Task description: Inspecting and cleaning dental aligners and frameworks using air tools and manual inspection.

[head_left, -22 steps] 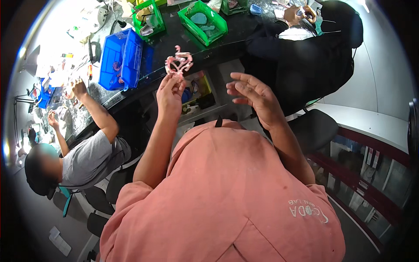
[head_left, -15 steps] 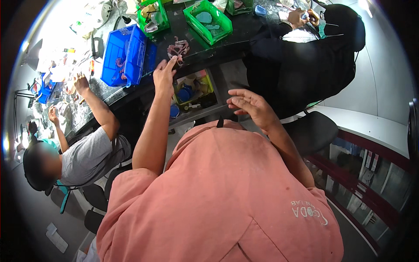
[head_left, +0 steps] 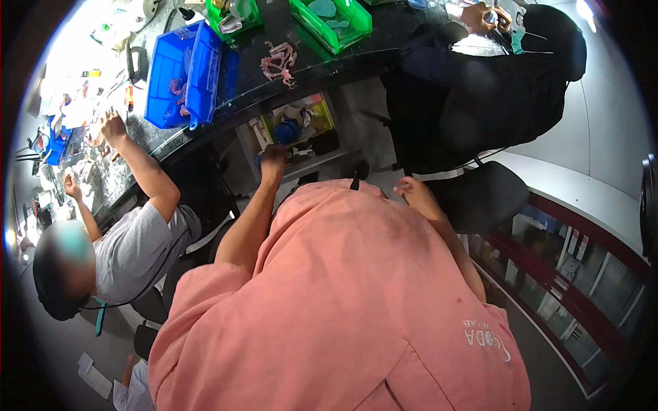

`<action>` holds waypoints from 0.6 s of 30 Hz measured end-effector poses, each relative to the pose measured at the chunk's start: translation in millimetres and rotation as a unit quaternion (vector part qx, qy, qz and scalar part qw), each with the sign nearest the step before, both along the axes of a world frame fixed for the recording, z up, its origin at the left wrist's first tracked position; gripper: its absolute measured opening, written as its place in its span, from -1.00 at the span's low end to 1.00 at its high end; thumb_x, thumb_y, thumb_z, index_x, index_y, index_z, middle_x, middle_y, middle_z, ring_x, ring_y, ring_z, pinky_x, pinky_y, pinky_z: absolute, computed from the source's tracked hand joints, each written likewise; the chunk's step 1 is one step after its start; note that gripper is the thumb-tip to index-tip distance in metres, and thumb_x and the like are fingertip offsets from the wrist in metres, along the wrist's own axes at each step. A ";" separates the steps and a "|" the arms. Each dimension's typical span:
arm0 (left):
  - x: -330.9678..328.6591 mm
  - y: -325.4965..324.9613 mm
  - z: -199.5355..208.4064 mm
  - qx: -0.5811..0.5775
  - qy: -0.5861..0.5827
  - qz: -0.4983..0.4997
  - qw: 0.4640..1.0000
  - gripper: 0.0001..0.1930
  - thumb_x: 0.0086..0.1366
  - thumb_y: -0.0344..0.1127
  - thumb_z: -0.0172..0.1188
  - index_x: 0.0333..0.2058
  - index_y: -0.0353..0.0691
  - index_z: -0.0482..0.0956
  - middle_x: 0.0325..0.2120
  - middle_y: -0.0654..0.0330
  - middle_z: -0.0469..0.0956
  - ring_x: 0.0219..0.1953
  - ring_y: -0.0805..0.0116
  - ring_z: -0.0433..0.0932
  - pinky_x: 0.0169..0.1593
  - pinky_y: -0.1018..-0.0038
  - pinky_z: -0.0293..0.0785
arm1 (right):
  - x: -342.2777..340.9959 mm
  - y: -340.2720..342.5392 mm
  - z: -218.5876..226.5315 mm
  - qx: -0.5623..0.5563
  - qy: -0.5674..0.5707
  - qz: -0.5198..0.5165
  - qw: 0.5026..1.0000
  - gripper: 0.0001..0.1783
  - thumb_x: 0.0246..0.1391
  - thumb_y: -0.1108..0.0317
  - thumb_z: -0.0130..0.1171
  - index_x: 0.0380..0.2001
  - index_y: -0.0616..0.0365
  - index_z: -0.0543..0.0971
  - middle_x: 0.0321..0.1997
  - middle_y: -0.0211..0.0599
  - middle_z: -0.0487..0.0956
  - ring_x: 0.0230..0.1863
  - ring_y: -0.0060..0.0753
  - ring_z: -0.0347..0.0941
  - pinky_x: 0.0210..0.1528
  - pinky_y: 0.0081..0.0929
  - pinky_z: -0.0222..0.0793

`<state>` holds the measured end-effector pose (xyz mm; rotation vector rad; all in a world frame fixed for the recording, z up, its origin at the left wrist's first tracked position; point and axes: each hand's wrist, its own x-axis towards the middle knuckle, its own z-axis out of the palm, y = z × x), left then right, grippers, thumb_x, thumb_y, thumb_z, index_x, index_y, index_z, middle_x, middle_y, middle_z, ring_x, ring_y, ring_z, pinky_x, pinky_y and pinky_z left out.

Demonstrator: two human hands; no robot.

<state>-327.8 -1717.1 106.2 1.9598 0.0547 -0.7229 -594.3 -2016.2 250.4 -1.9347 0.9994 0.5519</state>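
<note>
My left hand (head_left: 273, 163) is in shadow below the bench edge, in front of an open drawer (head_left: 334, 156); its fingers are too dark to make out. Beside my waist, my right hand (head_left: 416, 194) hangs free with loosely bent, parted fingers and nothing visible in it. A tangle of thin pinkish pieces (head_left: 278, 63) lies on the dark bench top (head_left: 250, 85), apart from both hands. Inside the drawer are a round blue item (head_left: 287, 131) and several pale pieces.
A blue bin (head_left: 164, 92) with pink pieces inside stands left on the bench, near two green bins (head_left: 334, 41) (head_left: 236, 31). Co-workers sit at left (head_left: 140, 243) and right (head_left: 480, 96). A black stool (head_left: 480, 198) is by my right arm.
My left hand has drawn back from the pinkish pieces on the bench, down to the drawer. My right hand has dropped back toward my right side. The pinkish pieces stay on the bench.
</note>
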 end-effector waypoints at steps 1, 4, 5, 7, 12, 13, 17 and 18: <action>1.8 3.8 -19.5 -0.001 -0.002 0.005 1.000 -0.78 0.30 -0.29 0.07 -0.27 -0.30 0.61 -0.48 0.11 0.58 -0.36 0.29 0.57 -0.22 0.39 0.43 | -10.8 -0.1 -8.8 0.006 -0.007 0.009 1.000 -0.52 0.14 0.14 0.30 0.02 0.25 0.55 -0.07 0.01 0.65 -0.05 -0.12 0.61 0.01 -0.34 0.47; 19.6 20.5 -63.8 0.032 0.027 -0.019 0.999 -0.77 0.27 -0.28 0.05 -0.21 -0.21 0.62 -0.39 0.05 0.64 -0.24 0.13 0.63 -0.12 0.31 0.49 | -37.2 0.8 -35.7 0.006 0.037 0.031 0.999 -0.53 0.14 0.14 0.30 -0.02 0.25 0.55 -0.11 0.01 0.65 -0.09 -0.07 0.62 -0.03 -0.31 0.47; 28.7 24.7 -72.0 0.123 -0.151 -0.249 0.949 -0.76 0.27 -0.25 0.05 -0.19 -0.18 0.63 -0.33 0.01 0.64 -0.19 0.11 0.63 -0.09 0.26 0.50 | -43.7 2.1 -44.3 0.043 0.022 0.000 0.999 -0.54 0.14 0.13 0.31 -0.03 0.26 0.55 -0.13 -0.03 0.66 -0.13 -0.12 0.62 -0.07 -0.33 0.48; 37.2 24.7 -79.5 0.196 -0.309 -0.461 0.808 -0.74 0.28 -0.21 0.05 -0.17 -0.16 0.63 -0.27 -0.03 0.65 -0.14 0.09 0.63 -0.06 0.22 0.51 | -58.4 5.4 -54.9 0.082 0.013 -0.036 0.996 -0.54 0.14 0.12 0.31 -0.05 0.27 0.55 -0.15 -0.07 0.67 -0.16 -0.18 0.62 -0.11 -0.35 0.48; 52.9 5.4 -66.7 0.187 -0.018 -0.289 0.939 -0.70 0.27 -0.13 0.10 -0.17 -0.16 0.65 -0.24 -0.08 0.65 -0.12 0.04 0.63 -0.06 0.15 0.50 | -84.4 14.1 -60.3 0.127 0.055 -0.191 0.972 -0.57 0.17 0.11 0.26 -0.09 0.28 0.57 -0.25 -0.28 0.66 -0.28 -0.48 0.55 -0.25 -0.49 0.46; 54.4 1.7 -64.7 0.188 -0.005 -0.288 0.939 -0.70 0.27 -0.12 0.11 -0.17 -0.16 0.65 -0.25 -0.08 0.65 -0.12 0.04 0.63 -0.06 0.15 0.50 | -88.5 17.2 -59.1 0.140 0.036 -0.187 0.972 -0.57 0.17 0.11 0.26 -0.09 0.28 0.57 -0.25 -0.28 0.66 -0.28 -0.48 0.55 -0.25 -0.49 0.46; 50.4 -9.9 -69.0 0.119 0.001 -0.311 0.943 -0.63 0.34 -0.04 0.10 -0.12 -0.19 0.68 -0.25 0.03 0.68 -0.27 0.22 0.65 -0.14 0.23 0.52 | -106.0 36.5 -52.4 0.135 0.026 -0.196 0.971 -0.58 0.16 0.11 0.20 -0.10 0.26 0.58 -0.28 -0.28 0.64 -0.30 -0.45 0.55 -0.24 -0.49 0.45; 46.2 -12.4 -72.5 0.087 -0.001 -0.306 0.948 -0.63 0.35 -0.05 0.09 -0.09 -0.16 0.67 -0.23 0.05 0.68 -0.26 0.23 0.65 -0.13 0.23 0.53 | -109.5 42.0 -51.6 0.128 0.025 -0.207 0.970 -0.58 0.16 0.11 0.19 -0.11 0.25 0.58 -0.29 -0.29 0.63 -0.30 -0.45 0.55 -0.24 -0.49 0.44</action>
